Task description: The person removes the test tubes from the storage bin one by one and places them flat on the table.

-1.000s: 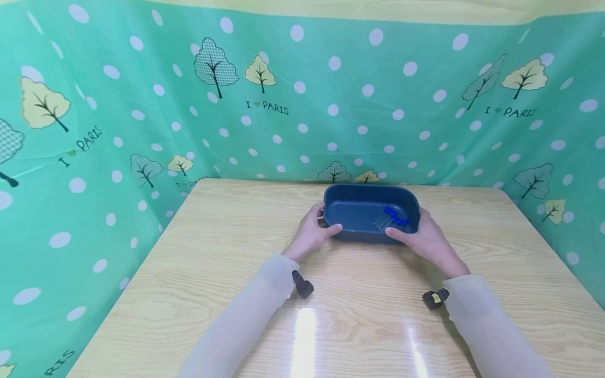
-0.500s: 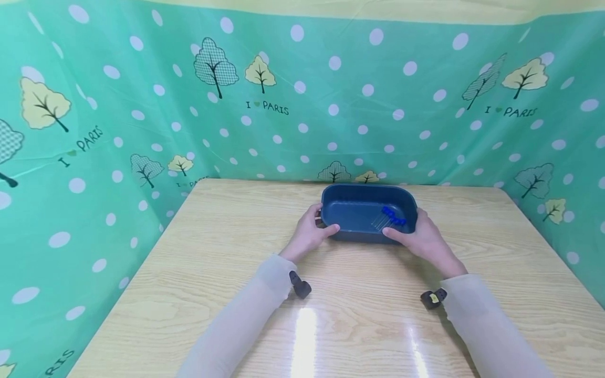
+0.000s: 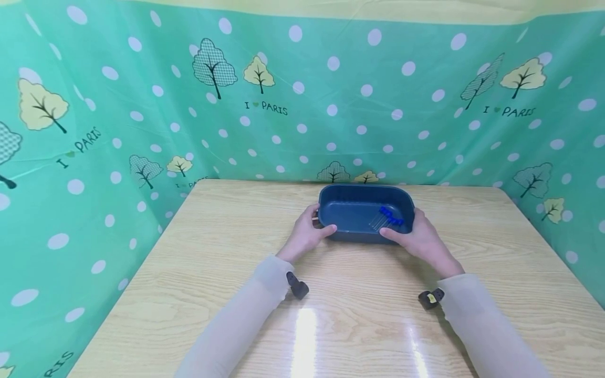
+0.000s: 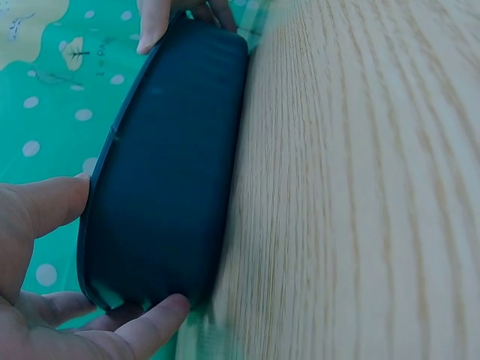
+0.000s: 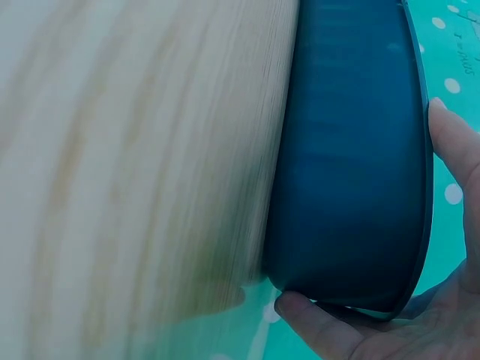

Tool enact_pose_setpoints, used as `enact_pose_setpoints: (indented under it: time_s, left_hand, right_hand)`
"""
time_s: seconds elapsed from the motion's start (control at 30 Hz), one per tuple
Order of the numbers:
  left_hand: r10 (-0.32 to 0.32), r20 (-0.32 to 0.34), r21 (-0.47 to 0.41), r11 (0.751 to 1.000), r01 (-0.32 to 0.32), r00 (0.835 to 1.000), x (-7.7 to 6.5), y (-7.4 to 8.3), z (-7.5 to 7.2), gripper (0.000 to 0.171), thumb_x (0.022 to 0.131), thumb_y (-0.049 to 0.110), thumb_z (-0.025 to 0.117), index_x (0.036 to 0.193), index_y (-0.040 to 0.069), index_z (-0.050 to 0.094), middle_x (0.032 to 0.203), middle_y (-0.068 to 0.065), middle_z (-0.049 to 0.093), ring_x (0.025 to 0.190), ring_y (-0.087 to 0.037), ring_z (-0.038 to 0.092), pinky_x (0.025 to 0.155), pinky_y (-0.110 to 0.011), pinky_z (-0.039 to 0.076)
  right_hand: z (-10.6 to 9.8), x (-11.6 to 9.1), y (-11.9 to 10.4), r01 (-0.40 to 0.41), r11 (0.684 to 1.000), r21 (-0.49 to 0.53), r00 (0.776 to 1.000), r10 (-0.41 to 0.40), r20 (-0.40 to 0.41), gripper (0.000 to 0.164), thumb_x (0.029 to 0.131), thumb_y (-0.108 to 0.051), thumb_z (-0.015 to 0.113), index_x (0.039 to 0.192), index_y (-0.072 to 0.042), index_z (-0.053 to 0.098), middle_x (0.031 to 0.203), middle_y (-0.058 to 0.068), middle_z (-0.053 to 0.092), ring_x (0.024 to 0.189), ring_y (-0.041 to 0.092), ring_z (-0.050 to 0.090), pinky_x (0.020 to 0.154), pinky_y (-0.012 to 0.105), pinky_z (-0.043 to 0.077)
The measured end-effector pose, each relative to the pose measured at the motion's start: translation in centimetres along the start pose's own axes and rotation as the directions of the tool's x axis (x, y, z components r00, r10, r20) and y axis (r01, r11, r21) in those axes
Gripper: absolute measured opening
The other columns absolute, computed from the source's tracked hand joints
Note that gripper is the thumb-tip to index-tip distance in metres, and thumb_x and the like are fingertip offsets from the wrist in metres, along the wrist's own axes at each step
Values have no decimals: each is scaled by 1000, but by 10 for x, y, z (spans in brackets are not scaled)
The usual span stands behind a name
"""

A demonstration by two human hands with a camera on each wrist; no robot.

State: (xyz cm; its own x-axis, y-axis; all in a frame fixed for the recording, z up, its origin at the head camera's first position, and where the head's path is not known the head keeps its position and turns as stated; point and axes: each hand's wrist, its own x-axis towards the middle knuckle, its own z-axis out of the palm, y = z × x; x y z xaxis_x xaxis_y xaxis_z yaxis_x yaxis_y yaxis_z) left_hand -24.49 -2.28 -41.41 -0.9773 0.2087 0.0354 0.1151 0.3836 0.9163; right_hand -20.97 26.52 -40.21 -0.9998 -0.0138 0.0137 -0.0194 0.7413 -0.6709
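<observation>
Dark blue basin (image 3: 350, 216) has slid slightly left near the far edge of the table (image 3: 236, 236), left hand (image 3: 304, 234) and right hand (image 3: 425, 241) gripping opposite ends! Blue-topped pieces (image 3: 391, 216) ride along inside, right of centre: looks like minor repositioning.

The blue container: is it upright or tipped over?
The blue container is upright: its open top faces up, and blue-ended items lie inside.

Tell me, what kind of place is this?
It looks like a little indoor booth, maybe for filming: a printed green curtain hangs on three sides of a wooden table, and small black gadgets, perhaps cameras, sit on the sleeves.
</observation>
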Motion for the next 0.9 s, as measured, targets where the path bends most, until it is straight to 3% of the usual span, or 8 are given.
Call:
enact_pose_setpoints:
  time_s: [0.9]
  left_hand:
    - [-8, -7, -3, 1000, 8, 1000, -3, -5, -7, 78, 83, 25, 75, 146, 6, 33, 134, -19, 49, 119, -29, 54, 95, -38, 46]
  right_hand:
    - [4, -2, -8, -21, 1000, -10, 1000, 21, 6, 122, 73, -69, 66, 146, 10, 8, 142, 37, 28, 129, 51, 33, 103, 62, 29]
